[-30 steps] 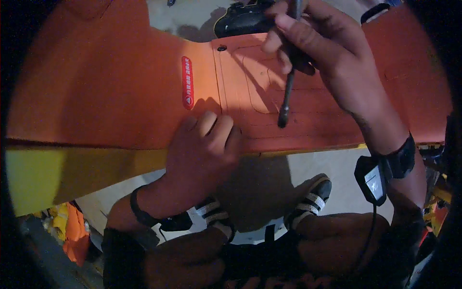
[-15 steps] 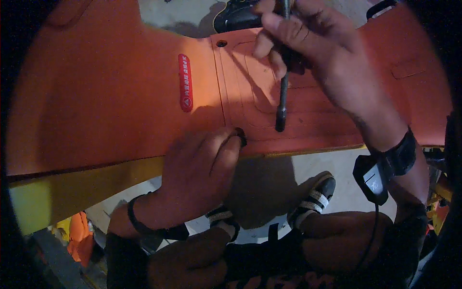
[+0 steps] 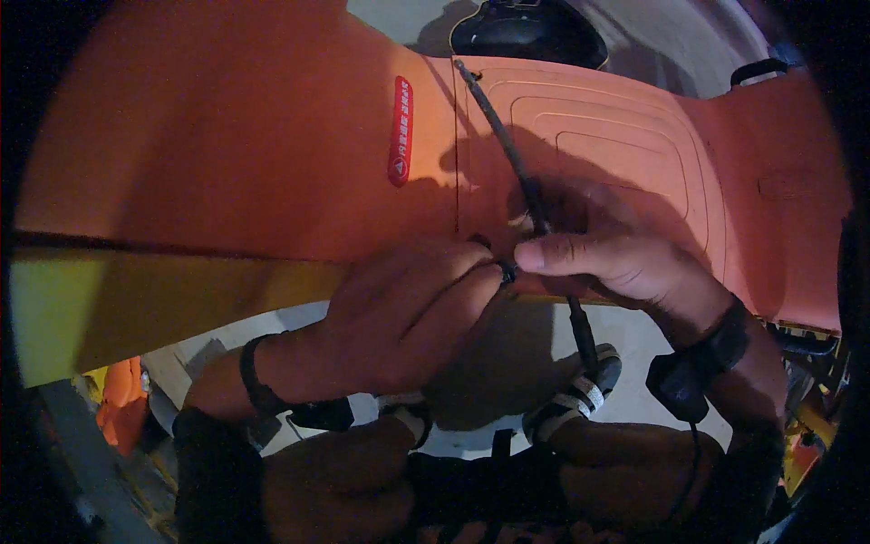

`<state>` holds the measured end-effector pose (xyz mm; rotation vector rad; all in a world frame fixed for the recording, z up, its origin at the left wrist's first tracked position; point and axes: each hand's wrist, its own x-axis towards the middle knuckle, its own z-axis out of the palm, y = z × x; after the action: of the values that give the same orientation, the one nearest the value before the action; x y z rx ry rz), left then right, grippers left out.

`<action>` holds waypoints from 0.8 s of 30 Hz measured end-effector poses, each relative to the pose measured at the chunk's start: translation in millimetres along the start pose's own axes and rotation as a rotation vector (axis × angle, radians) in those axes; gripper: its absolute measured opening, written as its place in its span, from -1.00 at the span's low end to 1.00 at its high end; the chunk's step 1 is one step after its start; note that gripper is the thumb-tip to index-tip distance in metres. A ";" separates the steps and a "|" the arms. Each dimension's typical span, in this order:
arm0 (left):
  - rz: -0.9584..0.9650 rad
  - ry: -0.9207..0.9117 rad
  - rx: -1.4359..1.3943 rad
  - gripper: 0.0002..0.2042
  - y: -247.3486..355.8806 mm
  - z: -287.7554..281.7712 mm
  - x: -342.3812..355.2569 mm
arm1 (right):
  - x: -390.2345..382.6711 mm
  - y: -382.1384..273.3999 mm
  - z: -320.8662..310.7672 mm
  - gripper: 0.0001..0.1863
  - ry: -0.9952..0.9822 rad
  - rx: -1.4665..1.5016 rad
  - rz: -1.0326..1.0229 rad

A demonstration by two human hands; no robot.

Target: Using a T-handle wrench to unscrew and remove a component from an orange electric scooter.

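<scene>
Left hand is pinching a small dark piece at the fingertips, just above the near edge of the orange panel; the exact form of the piece is not resolving. Right hand is gripping a long dark rod between thumb and fingers, its thumb tip lying right beside the small piece; whether they are touching cannot be told. Rod is running aslant, its far end pointing toward the panel's far edge, its thicker near end showing over a striped shoe. Labels: a narrow red sticker with rounded ends is sitting left of the panel seam, carrying a column of white characters and a circled triangle mark. Yellow panel is showing below the orange one at left. Dark bands are circling both wrists.
</scene>
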<state>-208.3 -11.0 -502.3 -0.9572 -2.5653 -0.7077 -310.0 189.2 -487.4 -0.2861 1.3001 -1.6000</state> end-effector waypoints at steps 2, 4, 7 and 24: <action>0.000 -0.013 0.007 -0.69 -1.0 2.7 -1.0 | 1.3 4.6 0.0 -0.52 -0.027 -0.008 0.003; 0.002 0.029 0.023 -0.67 -0.4 2.6 -1.2 | 2.8 3.3 0.1 -0.54 -0.042 -0.053 -0.013; -0.004 0.046 -0.006 -0.67 -2.2 -3.1 3.6 | 6.2 -2.9 -0.5 -0.58 -0.023 -0.115 -0.027; 0.038 0.057 -0.015 -0.65 -2.6 1.1 4.4 | 9.0 9.8 -12.1 -0.52 -0.034 -0.142 -0.019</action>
<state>-213.4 -9.9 -502.2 -0.9732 -2.4900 -0.7341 -317.3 190.0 -503.9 -0.4123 1.3909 -1.5154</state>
